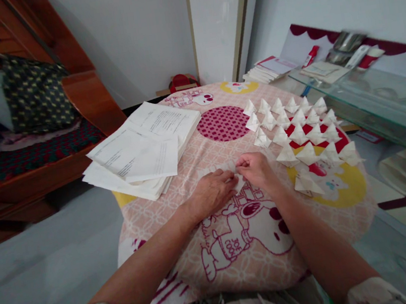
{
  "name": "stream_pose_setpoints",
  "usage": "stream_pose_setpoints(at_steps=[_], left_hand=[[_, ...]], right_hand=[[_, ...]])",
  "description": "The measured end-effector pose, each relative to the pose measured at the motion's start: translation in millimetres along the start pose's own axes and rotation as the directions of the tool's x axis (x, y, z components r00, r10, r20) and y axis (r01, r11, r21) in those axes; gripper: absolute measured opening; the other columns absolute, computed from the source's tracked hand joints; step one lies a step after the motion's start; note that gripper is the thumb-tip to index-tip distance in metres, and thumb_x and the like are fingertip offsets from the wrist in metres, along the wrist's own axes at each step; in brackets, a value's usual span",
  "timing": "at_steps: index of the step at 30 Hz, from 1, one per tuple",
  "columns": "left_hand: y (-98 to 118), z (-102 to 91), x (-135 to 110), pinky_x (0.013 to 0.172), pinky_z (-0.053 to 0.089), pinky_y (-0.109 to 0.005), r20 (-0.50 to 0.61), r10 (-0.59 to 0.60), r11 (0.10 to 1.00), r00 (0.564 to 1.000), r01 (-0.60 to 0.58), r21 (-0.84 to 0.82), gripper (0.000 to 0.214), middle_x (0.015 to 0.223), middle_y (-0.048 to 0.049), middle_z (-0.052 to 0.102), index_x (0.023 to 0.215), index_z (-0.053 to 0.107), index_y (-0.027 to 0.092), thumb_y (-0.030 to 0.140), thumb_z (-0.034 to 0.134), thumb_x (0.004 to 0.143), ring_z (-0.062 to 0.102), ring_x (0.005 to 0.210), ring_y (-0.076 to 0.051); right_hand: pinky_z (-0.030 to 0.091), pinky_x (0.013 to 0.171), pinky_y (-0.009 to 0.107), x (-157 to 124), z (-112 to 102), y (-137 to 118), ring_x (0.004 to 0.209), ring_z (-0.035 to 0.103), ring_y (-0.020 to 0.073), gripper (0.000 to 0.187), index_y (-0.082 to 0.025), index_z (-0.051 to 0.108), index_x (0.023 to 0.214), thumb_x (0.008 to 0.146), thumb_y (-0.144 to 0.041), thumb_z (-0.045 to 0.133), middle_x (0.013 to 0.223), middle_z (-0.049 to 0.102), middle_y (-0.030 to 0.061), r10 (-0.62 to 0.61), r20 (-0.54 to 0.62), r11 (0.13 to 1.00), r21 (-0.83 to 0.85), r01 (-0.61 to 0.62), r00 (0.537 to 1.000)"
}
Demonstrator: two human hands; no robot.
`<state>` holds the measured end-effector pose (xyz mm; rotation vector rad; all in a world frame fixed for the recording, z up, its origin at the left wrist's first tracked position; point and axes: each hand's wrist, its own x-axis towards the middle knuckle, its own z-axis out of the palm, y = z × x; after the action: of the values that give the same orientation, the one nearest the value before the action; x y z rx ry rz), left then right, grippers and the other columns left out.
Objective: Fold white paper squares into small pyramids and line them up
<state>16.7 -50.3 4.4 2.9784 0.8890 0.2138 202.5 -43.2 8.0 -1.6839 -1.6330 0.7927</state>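
I am pinching one paper piece (238, 185) between two grips, my left grip (212, 191) and my right grip (257, 169). I am counting about twenty-two folded paper triangles (307, 154), in rows of six, six, five and four, plus one or two more. One stack of printed sheets (142, 151) is lying on the one table (242, 258), and one bag (36, 93) is resting beyond.

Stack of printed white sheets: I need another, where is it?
Head view: the paper stack lies on the pink cartoon cloth, left side, beyond the left hand, opposite the folded paper triangles.
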Motion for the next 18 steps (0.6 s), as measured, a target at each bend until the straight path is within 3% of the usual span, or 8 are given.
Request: stream_pose_setpoints(at_steps=[4, 10, 18], left_hand=[[-3, -3.1, -2, 0.076, 0.049, -0.031, 0.006, -0.035, 0.996, 0.999, 0.035, -0.077, 0.023, 0.104, -0.0075, 0.068, 0.106, 0.069, 0.017, 0.029, 0.051, 0.098, 0.061, 0.092, -0.021], [-14, -4.2, -9, 0.074, 0.048, -0.028, -0.033, -0.096, 0.975, 0.995, 0.087, -0.206, 0.026, 0.087, -0.0066, 0.068, 0.086, 0.073, 0.018, 0.027, 0.050, 0.097, 0.063, 0.086, -0.019], [-19, -0.6, -23, 0.079, 0.050, -0.030, -0.092, -0.151, 0.958, 0.984, 0.123, -0.258, 0.026, 0.088, -0.0072, 0.069, 0.088, 0.074, 0.019, 0.025, 0.050, 0.096, 0.064, 0.087, -0.019]], right_hand=[[0.042, 0.059, 0.023, 2, 6, 0, 0.060, 0.059, 0.0137, 0.014, -0.017, 0.066, 0.062, 0.066, -0.006, 0.059, 0.058, 0.064, -0.0003, 0.029, 0.037, 0.987, -0.162, -0.022, 0.999], [0.043, 0.060, 0.023, 5, 5, -3, 0.061, 0.062, 0.0146, 0.016, -0.017, 0.069, 0.064, 0.068, -0.005, 0.060, 0.057, 0.065, 0.0011, 0.114, 0.036, 0.972, -0.211, -0.104, 0.993], [0.043, 0.058, 0.022, 14, 12, -1, 0.062, 0.064, 0.0139, 0.013, -0.017, 0.072, 0.067, 0.068, -0.009, 0.063, 0.062, 0.069, 0.0013, 0.104, 0.089, 0.962, -0.263, -0.078, 0.991]])
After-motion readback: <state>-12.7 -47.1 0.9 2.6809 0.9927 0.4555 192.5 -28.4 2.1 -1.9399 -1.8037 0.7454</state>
